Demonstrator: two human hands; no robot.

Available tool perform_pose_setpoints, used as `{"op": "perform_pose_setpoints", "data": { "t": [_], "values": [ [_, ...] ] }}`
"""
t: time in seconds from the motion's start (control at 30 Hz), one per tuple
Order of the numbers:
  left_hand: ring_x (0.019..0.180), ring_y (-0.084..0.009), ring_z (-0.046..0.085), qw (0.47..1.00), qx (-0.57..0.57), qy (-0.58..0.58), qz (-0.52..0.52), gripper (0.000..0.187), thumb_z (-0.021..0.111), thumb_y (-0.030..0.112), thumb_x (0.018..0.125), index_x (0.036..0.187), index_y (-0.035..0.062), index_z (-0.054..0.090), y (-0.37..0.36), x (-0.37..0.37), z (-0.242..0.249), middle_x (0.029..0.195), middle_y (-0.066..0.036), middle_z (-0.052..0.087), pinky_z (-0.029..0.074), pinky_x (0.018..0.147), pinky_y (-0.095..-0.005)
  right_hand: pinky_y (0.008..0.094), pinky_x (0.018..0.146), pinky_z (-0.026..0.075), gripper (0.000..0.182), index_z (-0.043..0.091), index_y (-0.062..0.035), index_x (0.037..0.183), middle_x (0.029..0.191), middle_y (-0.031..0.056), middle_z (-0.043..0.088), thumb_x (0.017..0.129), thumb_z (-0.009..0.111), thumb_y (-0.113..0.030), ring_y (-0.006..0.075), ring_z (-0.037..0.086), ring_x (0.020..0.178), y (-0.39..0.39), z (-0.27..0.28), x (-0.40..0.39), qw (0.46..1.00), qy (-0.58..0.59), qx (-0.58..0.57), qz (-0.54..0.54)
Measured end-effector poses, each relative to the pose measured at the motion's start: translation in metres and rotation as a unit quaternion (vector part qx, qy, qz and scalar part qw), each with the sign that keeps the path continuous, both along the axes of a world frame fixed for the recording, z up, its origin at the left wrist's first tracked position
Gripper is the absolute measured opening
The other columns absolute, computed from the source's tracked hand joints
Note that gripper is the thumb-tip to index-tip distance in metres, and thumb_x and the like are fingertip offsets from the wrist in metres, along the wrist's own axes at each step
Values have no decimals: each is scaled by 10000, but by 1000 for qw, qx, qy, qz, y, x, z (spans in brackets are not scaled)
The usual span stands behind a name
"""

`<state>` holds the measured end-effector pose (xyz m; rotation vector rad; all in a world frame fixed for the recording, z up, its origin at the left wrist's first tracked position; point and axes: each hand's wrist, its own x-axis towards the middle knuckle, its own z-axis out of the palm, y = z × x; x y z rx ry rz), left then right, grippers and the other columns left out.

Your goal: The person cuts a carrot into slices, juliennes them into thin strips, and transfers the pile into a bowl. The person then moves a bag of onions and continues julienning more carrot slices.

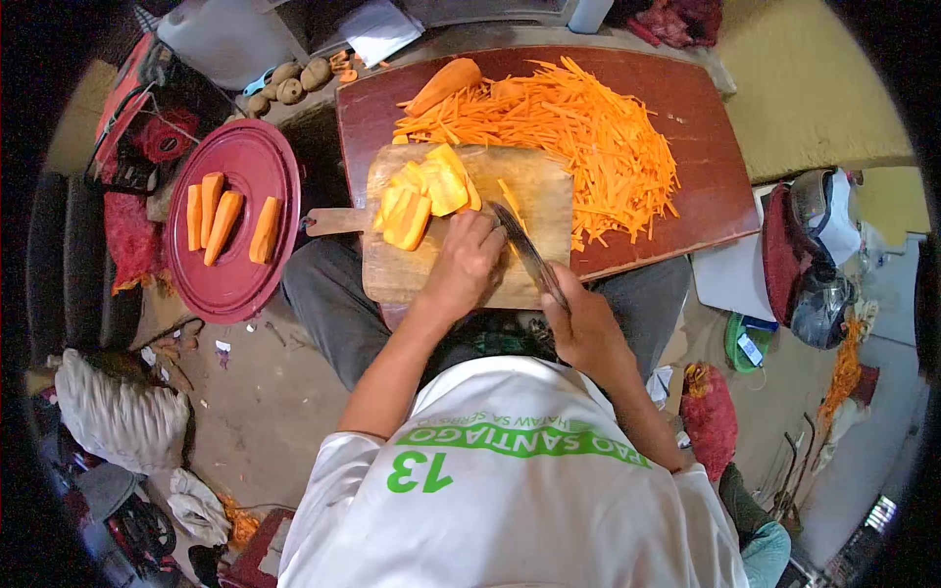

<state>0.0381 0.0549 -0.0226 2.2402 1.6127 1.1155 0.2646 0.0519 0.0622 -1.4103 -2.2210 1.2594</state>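
My right hand [585, 328] is wrapped round the handle of a kitchen knife [529, 247], its dark blade slanting across the wooden chopping board [402, 269]. Just left of the blade, my left hand [465, 257] rests on the board with curled fingers; whatever lies under the fingertips is hidden. Flat carrot slices [421, 196] are heaped on the board beyond that hand. A few thin carrot strips [512, 201] lie by the knife tip. Behind and right of the board spreads a large pile of carrot sticks [608, 147], with a whole peeled carrot [446, 86] at its far left.
The board sits on a dark red tabletop [701, 211] over my lap. At left, a round red lid [279, 162] carries several peeled carrots [223, 225]. Potatoes [289, 88] lie at the back left. A red mesh sack [708, 416] and a green basin [740, 343] stand at right.
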Motion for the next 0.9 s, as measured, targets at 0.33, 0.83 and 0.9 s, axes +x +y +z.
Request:
{"op": "perform_pose_setpoints", "data": {
  "t": [0.33,0.83,0.9],
  "values": [
    [1042,-403,582,1000,-5,-15,1,416,765,-37,684,1096,-37,705,-4,1,3,1036,-183,613,506,937,-486,449,903,564,400,604,15,1416,1097,284,729,1080,567,-199,430,740,1014,31,-7,-4,991,99,64,-59],
    [888,-341,587,996,29,-79,5,222,836,57,801,981,11,713,-15,8,8,920,-129,601,444,810,-462,272,614,491,386,631,-3,1417,846,8,642,1094,594,-212,80,561,668,23,-6,19,963,188,-155,-119],
    [886,-335,581,997,38,-72,13,203,841,74,811,953,21,707,-10,16,8,907,-124,593,428,791,-454,250,558,444,390,628,-6,1424,802,-26,585,1092,596,-208,50,514,625,25,-6,6,955,217,-158,-128]
  ]
}}
